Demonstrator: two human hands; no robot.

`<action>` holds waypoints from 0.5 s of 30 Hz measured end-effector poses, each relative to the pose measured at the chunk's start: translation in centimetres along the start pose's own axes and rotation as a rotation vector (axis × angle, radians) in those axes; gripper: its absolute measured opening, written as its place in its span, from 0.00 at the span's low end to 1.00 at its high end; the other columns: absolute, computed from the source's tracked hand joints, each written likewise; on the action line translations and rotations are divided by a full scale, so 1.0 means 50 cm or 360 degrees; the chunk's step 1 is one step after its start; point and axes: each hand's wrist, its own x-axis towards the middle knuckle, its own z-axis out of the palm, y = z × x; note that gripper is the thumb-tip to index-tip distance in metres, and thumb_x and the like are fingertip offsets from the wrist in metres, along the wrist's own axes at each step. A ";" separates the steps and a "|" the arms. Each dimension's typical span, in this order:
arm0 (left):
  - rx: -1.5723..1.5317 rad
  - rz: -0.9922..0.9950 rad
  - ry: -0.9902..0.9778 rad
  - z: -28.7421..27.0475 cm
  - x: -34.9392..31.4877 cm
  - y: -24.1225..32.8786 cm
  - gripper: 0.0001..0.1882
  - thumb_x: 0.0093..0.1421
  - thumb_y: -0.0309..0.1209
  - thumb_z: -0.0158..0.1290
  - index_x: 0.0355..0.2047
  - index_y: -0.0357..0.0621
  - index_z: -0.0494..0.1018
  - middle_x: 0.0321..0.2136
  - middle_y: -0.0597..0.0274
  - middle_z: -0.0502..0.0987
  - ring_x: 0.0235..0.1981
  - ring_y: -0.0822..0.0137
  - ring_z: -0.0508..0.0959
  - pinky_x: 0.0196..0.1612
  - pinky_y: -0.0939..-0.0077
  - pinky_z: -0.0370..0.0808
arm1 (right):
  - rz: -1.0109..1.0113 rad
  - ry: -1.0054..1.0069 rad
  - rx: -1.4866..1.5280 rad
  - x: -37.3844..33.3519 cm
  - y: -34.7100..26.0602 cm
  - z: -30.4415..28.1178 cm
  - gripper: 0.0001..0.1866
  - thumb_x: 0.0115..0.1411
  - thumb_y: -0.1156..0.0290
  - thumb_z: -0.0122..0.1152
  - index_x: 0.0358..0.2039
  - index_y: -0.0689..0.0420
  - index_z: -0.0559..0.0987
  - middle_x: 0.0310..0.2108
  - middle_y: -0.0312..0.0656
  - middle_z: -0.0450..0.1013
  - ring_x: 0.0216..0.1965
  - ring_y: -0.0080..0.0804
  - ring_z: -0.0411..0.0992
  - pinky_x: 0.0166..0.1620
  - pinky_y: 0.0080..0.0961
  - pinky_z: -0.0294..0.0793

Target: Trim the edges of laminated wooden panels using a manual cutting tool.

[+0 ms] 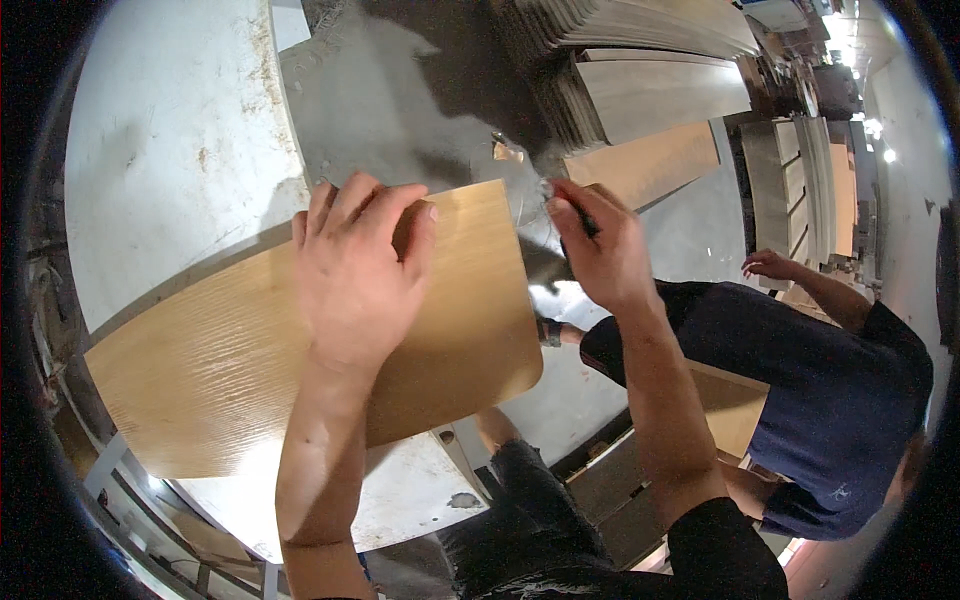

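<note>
Wooden panel, tan with rounded corners, lies flat across a pale worktable, its near edge overhanging toward the person. Left hand presses down on the panel's far edge, palm flat and fingers spread, curled slightly over that edge. Right hand sits just past the panel's right corner, fingers closed together around a small dark tool whose tip meets a clear strip of film at the edge. Beyond the hands a grey metal surface carries a small scrap. Further back, stacks of similar boards crowd the floor. To the right another person in a dark blue shirt crouches, one hand reaching toward more stacked boards
</note>
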 end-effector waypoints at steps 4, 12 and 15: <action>0.0001 0.0086 0.0150 0.008 -0.006 -0.008 0.08 0.59 0.36 0.62 0.38 0.51 0.82 0.34 0.66 0.77 0.40 0.58 0.76 0.46 0.59 0.70 | -0.0053 -0.0078 -0.0151 -0.086 -0.030 -0.017 0.16 0.65 0.66 0.66 0.51 0.57 0.81 0.39 0.50 0.79 0.38 0.50 0.79 0.43 0.41 0.80; -0.0037 0.0035 0.0065 0.008 0.003 -0.007 0.07 0.59 0.35 0.63 0.37 0.51 0.82 0.33 0.66 0.77 0.39 0.59 0.76 0.46 0.59 0.70 | -0.0043 -0.0255 -0.0163 -0.260 -0.044 -0.028 0.15 0.61 0.68 0.68 0.48 0.53 0.82 0.37 0.43 0.79 0.33 0.44 0.79 0.36 0.39 0.79; -0.0054 0.0021 0.0053 0.013 0.003 -0.003 0.07 0.59 0.34 0.63 0.38 0.51 0.82 0.33 0.66 0.77 0.39 0.58 0.76 0.46 0.59 0.70 | -0.0162 -0.0206 -0.0283 -0.223 -0.032 -0.023 0.15 0.61 0.68 0.69 0.48 0.54 0.81 0.36 0.43 0.78 0.32 0.44 0.79 0.35 0.38 0.79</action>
